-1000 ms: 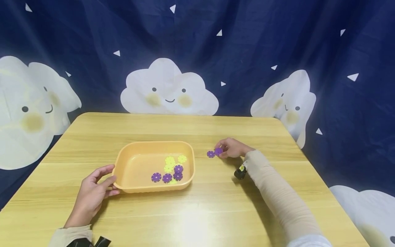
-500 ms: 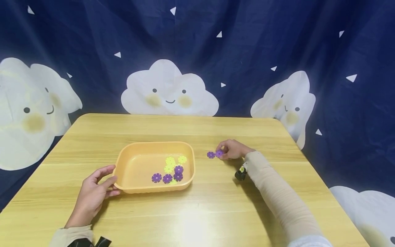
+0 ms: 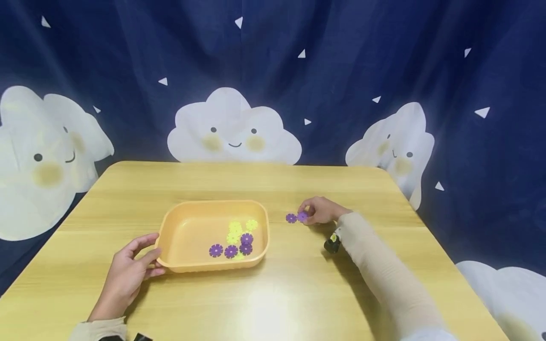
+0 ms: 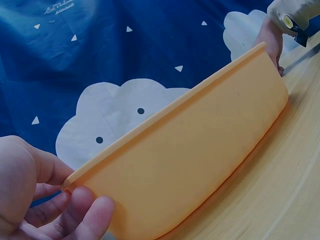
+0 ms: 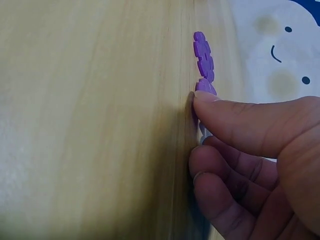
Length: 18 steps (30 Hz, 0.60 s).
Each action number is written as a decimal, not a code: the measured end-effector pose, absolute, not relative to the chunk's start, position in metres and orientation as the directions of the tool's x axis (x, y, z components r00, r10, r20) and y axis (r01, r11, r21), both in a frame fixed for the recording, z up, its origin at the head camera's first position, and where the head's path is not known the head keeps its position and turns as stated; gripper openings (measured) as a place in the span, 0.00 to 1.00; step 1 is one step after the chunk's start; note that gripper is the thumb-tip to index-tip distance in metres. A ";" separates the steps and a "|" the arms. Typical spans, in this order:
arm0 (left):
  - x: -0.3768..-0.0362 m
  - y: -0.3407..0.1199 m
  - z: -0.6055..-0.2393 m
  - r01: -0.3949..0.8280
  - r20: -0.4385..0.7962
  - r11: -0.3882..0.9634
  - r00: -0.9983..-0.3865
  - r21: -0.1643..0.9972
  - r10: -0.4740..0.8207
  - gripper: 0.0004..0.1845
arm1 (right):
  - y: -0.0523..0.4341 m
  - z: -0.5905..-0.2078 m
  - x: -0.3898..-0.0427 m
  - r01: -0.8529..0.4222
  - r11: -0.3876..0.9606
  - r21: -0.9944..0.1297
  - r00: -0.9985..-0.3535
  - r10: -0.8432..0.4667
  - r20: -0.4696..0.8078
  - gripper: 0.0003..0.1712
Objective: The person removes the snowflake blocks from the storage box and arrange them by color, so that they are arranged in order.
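Note:
My left hand grips the left end of an orange plastic tray, its thumb and fingers at the rim. Inside the tray, toward its right side, lie several purple snowflake discs and yellow snowflake discs. To the right of the tray, my right hand pinches a purple snowflake disc at the table surface. Another purple disc lies flat just left of it, their edges close or touching. In the right wrist view, the thumb partly hides the pinched purple disc.
The wooden table has rounded far corners. Behind it hangs a dark blue curtain with printed clouds and triangles. A small black device is worn on the right wrist.
The pinched purple disc has come down slightly, from overlapping the upper edge of the loose disc to lying level beside it. The left hand stays on the tray. The head view has tilted up slightly.

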<state>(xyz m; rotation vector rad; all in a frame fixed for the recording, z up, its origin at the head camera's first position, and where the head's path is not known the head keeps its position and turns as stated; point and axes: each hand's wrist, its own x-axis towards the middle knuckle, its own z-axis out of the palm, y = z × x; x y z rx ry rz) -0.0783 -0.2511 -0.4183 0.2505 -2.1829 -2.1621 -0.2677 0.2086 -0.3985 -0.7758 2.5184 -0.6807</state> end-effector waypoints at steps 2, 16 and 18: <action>-0.076 -0.251 -0.419 -0.088 -0.085 0.015 -0.985 0.996 -0.153 0.23 | 0.208 -0.401 -0.266 -0.397 0.728 -0.559 -0.752 -0.608 -0.257 0.17; -0.079 -0.252 -0.419 -0.084 -0.082 0.008 -0.983 0.996 -0.164 0.24 | 0.202 -0.391 -0.267 -0.329 0.717 -0.615 -0.779 -0.574 -0.252 0.15; -0.078 -0.252 -0.419 -0.081 -0.080 0.004 -0.984 0.997 -0.162 0.25 | 0.199 -0.388 -0.267 -0.344 0.711 -0.614 -0.779 -0.581 -0.236 0.15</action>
